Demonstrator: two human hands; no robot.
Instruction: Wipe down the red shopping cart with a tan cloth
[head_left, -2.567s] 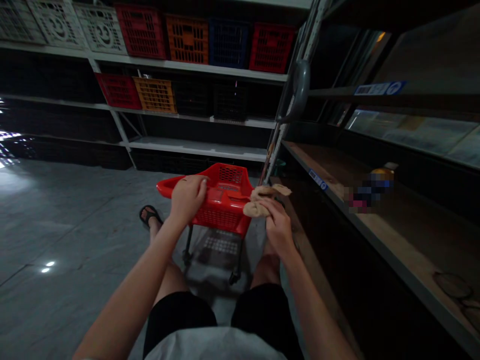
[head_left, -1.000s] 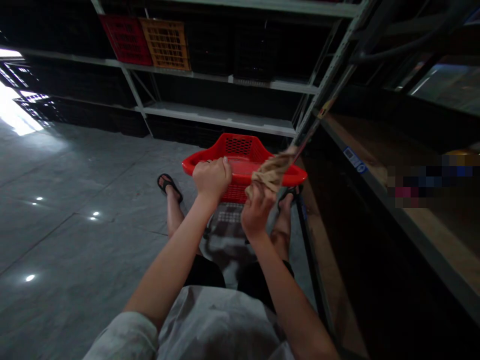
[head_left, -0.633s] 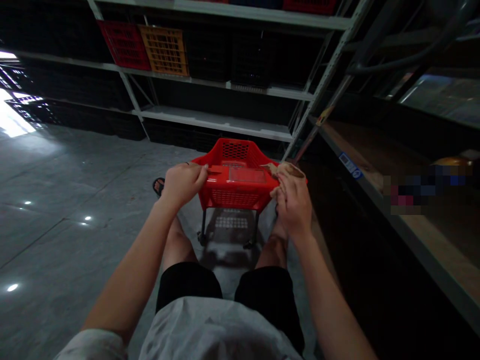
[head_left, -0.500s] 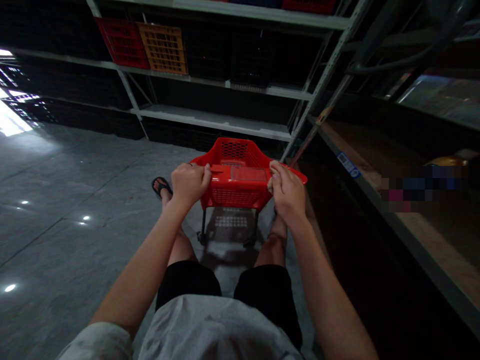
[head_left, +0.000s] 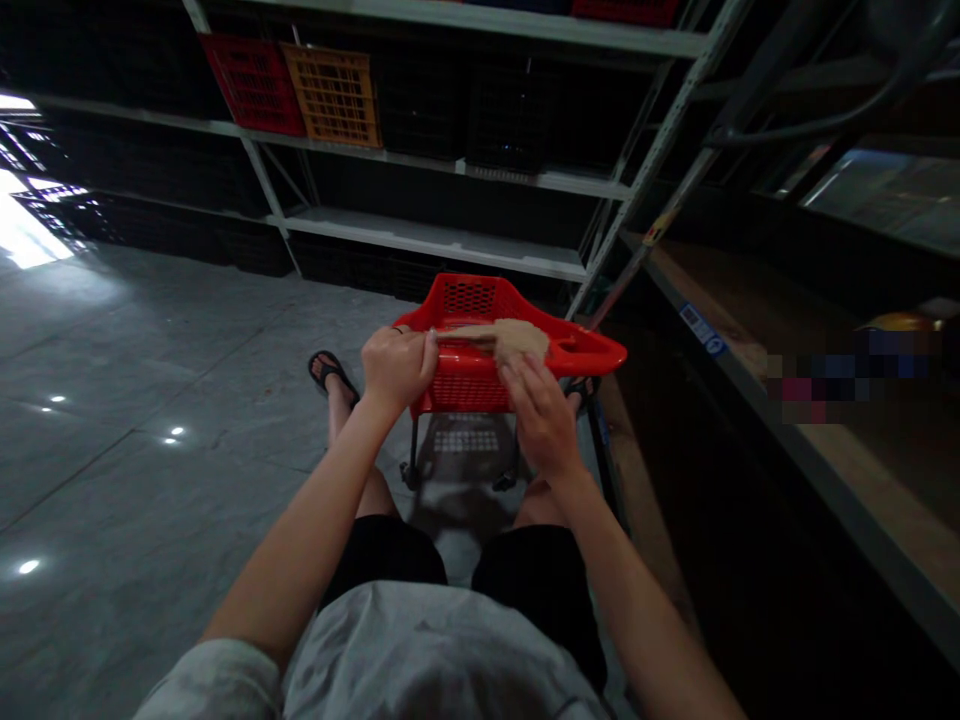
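Observation:
A small red plastic shopping cart [head_left: 480, 392] stands between my feet. My left hand [head_left: 399, 368] is closed on the left part of its handle bar. A tan cloth [head_left: 521, 338] lies bunched on top of the bar. A thin strip of it reaches left to my left thumb; whether that thumb pinches it I cannot tell. My right hand [head_left: 538, 410] has its fingers pressed together on the cloth's near edge, holding it against the bar. The fingertips are partly hidden in the cloth.
Ahead is a metal rack [head_left: 435, 240] with a red crate [head_left: 255, 85], a yellow crate [head_left: 334, 95] and dark crates. A wooden-topped ledge [head_left: 720, 300] with a blue label [head_left: 702, 330] runs along my right. Grey tiled floor [head_left: 165, 400] extends on the left.
My right hand has moved left and a little nearer along the handle bar. The tan cloth, earlier bunched in that hand, now spreads over the bar. My left hand still grips the bar.

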